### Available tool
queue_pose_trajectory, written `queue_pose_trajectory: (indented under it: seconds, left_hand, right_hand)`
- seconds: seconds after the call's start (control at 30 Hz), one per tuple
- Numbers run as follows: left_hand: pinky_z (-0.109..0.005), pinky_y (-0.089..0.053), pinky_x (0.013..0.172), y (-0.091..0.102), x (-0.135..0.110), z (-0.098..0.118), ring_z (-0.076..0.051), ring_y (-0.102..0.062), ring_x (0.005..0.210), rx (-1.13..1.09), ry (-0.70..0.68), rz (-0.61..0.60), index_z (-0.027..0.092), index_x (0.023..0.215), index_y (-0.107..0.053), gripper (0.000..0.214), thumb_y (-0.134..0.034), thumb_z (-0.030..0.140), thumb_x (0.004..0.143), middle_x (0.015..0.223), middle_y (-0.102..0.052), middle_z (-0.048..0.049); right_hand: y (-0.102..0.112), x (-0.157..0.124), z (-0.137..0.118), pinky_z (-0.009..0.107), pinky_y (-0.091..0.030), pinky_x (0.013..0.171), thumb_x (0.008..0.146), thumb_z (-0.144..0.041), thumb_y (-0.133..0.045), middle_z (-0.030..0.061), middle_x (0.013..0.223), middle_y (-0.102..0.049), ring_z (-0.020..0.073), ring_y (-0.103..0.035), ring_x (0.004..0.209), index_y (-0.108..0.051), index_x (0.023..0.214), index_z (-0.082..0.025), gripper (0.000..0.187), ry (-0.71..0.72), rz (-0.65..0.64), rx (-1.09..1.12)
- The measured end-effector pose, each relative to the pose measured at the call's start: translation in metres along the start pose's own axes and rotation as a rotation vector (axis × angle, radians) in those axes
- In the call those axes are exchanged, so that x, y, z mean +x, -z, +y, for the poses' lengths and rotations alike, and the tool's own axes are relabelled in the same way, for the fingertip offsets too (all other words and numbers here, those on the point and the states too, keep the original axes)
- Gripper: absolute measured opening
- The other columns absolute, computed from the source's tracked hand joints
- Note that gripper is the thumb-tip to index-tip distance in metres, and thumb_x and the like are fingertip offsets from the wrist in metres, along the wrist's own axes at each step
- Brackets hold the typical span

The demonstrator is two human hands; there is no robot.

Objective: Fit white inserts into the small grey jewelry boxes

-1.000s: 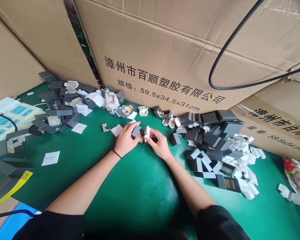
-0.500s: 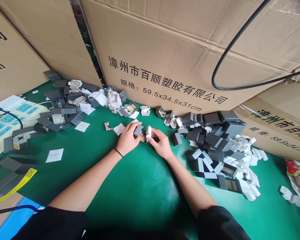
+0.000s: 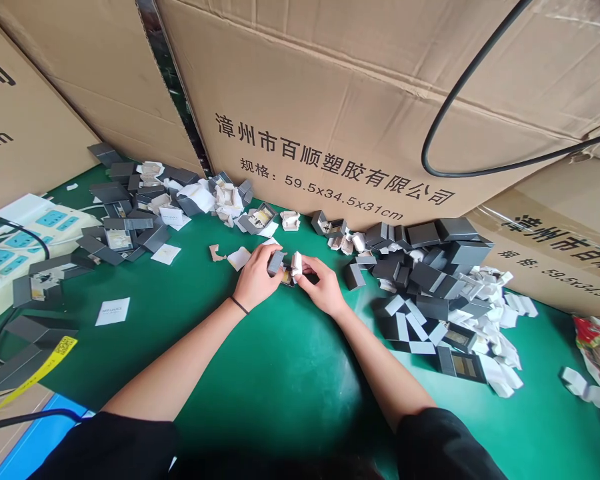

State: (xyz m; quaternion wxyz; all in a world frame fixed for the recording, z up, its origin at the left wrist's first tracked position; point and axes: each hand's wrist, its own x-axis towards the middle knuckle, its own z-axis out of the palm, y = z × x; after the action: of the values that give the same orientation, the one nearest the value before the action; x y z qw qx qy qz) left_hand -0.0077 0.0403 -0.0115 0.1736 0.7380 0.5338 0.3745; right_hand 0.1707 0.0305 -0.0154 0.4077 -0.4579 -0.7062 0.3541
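In the middle of the green table my left hand is closed on a small dark grey box, its lid tilted up beside my thumb. Between the fingers of my right hand is a folded white paper insert, held upright against the box's right side. Part of the box's inside shows between the two hands; the rest is hidden by fingers. Just left of my left hand lie a white paper scrap and a small brown torn piece.
Dark boxes and white inserts are heaped at the left and at the right. Large cardboard cartons wall the back. A white power strip and cables lie at the left; a black cable hangs at the upper right.
Both hands keep nearly the same place and grip on the box and the paper insert. The view has shifted very slightly.
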Motion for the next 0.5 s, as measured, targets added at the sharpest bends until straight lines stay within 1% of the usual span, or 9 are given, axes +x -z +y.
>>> queue_pose_trajectory:
  seconds: [0.13, 0.2, 0.27, 0.4, 0.5]
  left_hand:
    - [-0.035, -0.044, 0.096, 0.0022, 0.0003, 0.0000, -0.021, -0.053, 0.110, -0.028, -0.025, 0.010, 0.020, 0.119, -0.045, 0.043, -0.050, 0.014, 0.076, 0.115, -0.055, -0.0078]
    - [-0.034, -0.045, 0.096, 0.0036, 0.0001, 0.0009, -0.020, -0.053, 0.110, -0.027, -0.045, 0.018, 0.021, 0.125, -0.043, 0.048, -0.050, 0.014, 0.077, 0.117, -0.054, -0.0074]
    - [-0.034, -0.046, 0.095, 0.0041, -0.0004, 0.0014, -0.020, -0.053, 0.110, -0.009, -0.065, 0.032, 0.023, 0.126, -0.045, 0.049, -0.049, 0.012, 0.078, 0.118, -0.054, -0.0066]
    - [-0.033, -0.045, 0.097, 0.0025, -0.0018, 0.0002, -0.018, -0.055, 0.109, 0.014, -0.116, 0.065, 0.024, 0.115, -0.053, 0.039, -0.046, 0.009, 0.079, 0.114, -0.056, -0.0044]
    - [-0.032, -0.046, 0.097, 0.0007, -0.0027, -0.0013, -0.018, -0.054, 0.109, 0.023, -0.165, 0.063, 0.023, 0.108, -0.055, 0.035, -0.045, 0.007, 0.079, 0.110, -0.056, -0.0043]
  right_hand:
    - [-0.0010, 0.0002, 0.0001, 0.030, -0.050, 0.083, 0.081, -0.030, -0.057, 0.0042, 0.101, -0.062, 0.0148, -0.059, 0.087, -0.057, 0.118, -0.022, 0.037, 0.021, -0.006, -0.017]
    - [-0.0012, 0.0002, 0.0004, 0.030, -0.050, 0.082, 0.081, -0.030, -0.057, 0.0045, 0.100, -0.062, 0.0148, -0.059, 0.086, -0.057, 0.118, -0.022, 0.038, 0.035, -0.003, -0.027]
    - [-0.0013, -0.0002, 0.0008, 0.030, -0.050, 0.082, 0.081, -0.030, -0.057, 0.0048, 0.100, -0.062, 0.0150, -0.059, 0.086, -0.057, 0.118, -0.021, 0.038, 0.056, -0.001, -0.031]
    - [-0.0016, -0.0023, 0.0009, 0.031, -0.050, 0.082, 0.081, -0.032, -0.057, 0.0051, 0.100, -0.063, 0.0159, -0.059, 0.086, -0.057, 0.119, -0.021, 0.039, 0.074, 0.014, -0.046]
    - [-0.0021, -0.0029, 0.0021, 0.033, -0.051, 0.083, 0.081, -0.033, -0.058, 0.0052, 0.099, -0.065, 0.0172, -0.060, 0.087, -0.058, 0.118, -0.022, 0.039, 0.048, 0.035, -0.031]
